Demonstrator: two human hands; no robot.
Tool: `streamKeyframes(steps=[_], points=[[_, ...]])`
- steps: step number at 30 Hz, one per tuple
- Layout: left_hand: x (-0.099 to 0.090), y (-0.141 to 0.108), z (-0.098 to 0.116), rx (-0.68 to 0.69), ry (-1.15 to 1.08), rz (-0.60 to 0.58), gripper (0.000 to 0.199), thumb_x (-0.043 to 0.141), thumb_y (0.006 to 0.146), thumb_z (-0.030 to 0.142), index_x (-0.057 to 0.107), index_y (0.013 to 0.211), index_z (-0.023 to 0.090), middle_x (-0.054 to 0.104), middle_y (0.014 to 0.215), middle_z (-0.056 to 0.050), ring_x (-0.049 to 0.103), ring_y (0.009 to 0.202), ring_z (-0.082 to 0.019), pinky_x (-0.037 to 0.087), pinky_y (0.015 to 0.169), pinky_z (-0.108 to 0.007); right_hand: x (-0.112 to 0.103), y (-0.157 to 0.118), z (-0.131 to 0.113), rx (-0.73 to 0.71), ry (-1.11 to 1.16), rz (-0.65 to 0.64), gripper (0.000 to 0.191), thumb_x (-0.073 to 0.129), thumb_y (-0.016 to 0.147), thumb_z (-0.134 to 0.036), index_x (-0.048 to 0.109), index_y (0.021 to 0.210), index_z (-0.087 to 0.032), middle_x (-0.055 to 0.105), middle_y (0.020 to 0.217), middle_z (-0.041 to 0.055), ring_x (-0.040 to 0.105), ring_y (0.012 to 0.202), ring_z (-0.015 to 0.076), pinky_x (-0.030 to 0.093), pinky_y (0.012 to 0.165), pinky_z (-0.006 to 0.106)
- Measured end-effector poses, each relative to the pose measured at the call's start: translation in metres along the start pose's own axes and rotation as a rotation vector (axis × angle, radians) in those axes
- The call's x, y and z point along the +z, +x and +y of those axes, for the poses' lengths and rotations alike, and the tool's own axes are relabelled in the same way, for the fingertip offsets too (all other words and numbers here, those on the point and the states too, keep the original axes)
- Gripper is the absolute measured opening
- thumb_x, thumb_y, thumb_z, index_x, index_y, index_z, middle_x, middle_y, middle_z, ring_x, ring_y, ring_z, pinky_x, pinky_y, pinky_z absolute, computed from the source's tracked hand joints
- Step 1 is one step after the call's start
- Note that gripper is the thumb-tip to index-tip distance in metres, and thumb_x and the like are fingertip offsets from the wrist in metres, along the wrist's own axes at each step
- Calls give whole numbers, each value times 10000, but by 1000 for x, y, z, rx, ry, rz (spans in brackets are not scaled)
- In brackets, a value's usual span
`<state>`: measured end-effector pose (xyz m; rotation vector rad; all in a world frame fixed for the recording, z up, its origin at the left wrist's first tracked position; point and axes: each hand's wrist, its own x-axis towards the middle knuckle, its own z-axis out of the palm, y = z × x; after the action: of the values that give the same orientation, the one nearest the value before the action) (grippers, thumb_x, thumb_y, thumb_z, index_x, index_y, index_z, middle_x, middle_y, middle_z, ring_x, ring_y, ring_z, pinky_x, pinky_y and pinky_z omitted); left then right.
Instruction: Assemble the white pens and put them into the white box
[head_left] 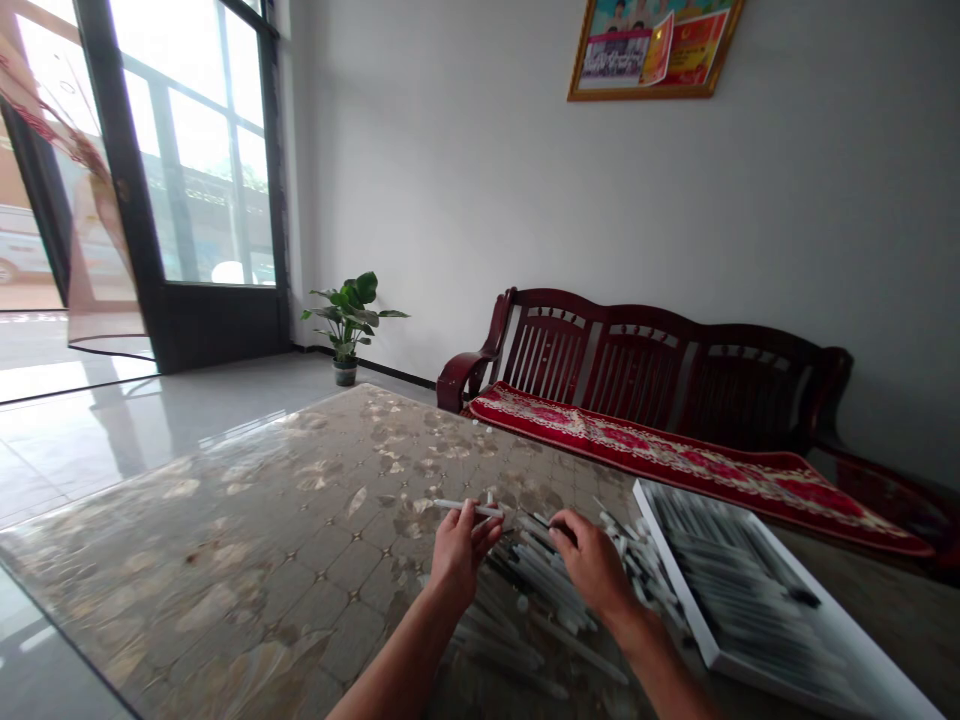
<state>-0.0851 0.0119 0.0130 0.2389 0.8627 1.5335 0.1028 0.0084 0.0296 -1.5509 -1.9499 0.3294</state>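
Observation:
My left hand (pixel 459 552) is raised over a glass-topped table (pixel 247 560) and is shut on a long white stick (pixel 469 508), which lies across the fingers. A loose pile of similar white sticks with dark tips (pixel 540 590) spreads across the table between and below my hands. My right hand (pixel 592 565) is closed at the pile's upper edge, its fingertips pinching a stick whose dark end shows near the thumb. Part of the pile is hidden under both hands.
A white-rimmed tray (pixel 675 570) holding rows of dark-tipped sticks lies to the right of the pile. Behind the table stand a dark wooden bench (pixel 637 350) with a red cushion (pixel 675 465) and a potted plant (pixel 346 325). A glass door (pixel 195 150) stands at left.

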Motion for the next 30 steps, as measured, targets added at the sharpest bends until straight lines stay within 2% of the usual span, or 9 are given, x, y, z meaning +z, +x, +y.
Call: streamKeyframes(steps=[4, 14, 19, 22, 26, 28, 30], points=[[1, -4, 1, -8, 3, -18, 93, 545, 935, 181, 535, 848, 148, 741, 802, -101, 719, 576, -144, 601, 541, -228, 6, -12, -6, -59, 60, 55, 204, 467, 848, -282, 665, 865, -234, 715, 880, 45, 645, 848, 199, 456, 771, 269], [3, -3, -2, -15, 86, -57, 101, 543, 936, 189, 539, 842, 151, 740, 846, -104, 720, 593, -143, 597, 531, -232, 7, -14, -14, -79, 80, 76, 182, 494, 830, -230, 676, 823, -224, 690, 836, 41, 637, 835, 193, 459, 778, 267], [4, -11, -7, -31, 160, -165, 75, 615, 893, 197, 576, 851, 148, 743, 810, -86, 706, 565, -141, 593, 526, -238, 9, -17, -18, -129, 49, 100, 182, 501, 838, -195, 680, 818, -219, 677, 828, 50, 627, 845, 200, 465, 786, 287], [5, -20, -16, -95, 155, -254, 127, 707, 826, 212, 602, 815, 142, 726, 745, -62, 709, 576, -144, 595, 551, -229, 17, -20, -27, -138, 163, 177, 223, 472, 875, -226, 666, 984, -215, 681, 954, 70, 621, 931, 208, 475, 854, 316], [6, -28, -25, -234, 107, -350, 103, 709, 820, 160, 612, 811, 128, 704, 715, -44, 706, 569, -136, 610, 585, -238, 25, -22, -40, -96, 501, 252, 371, 393, 960, -373, 543, 1262, -218, 626, 1225, 88, 580, 1133, 189, 461, 971, 319], [6, -28, -24, -284, 78, -328, 70, 670, 847, 134, 612, 812, 119, 706, 719, -56, 713, 576, -142, 612, 581, -231, 19, -19, -36, -45, 606, 270, 403, 368, 971, -426, 538, 1275, -223, 617, 1272, 80, 568, 1173, 185, 457, 990, 318], [5, -25, -19, -294, 26, -262, 71, 625, 878, 125, 610, 809, 113, 712, 723, -74, 723, 599, -146, 605, 569, -206, 5, -13, -19, 33, 569, 280, 384, 409, 947, -433, 599, 1198, -213, 664, 1205, 79, 606, 1112, 203, 476, 961, 330]])
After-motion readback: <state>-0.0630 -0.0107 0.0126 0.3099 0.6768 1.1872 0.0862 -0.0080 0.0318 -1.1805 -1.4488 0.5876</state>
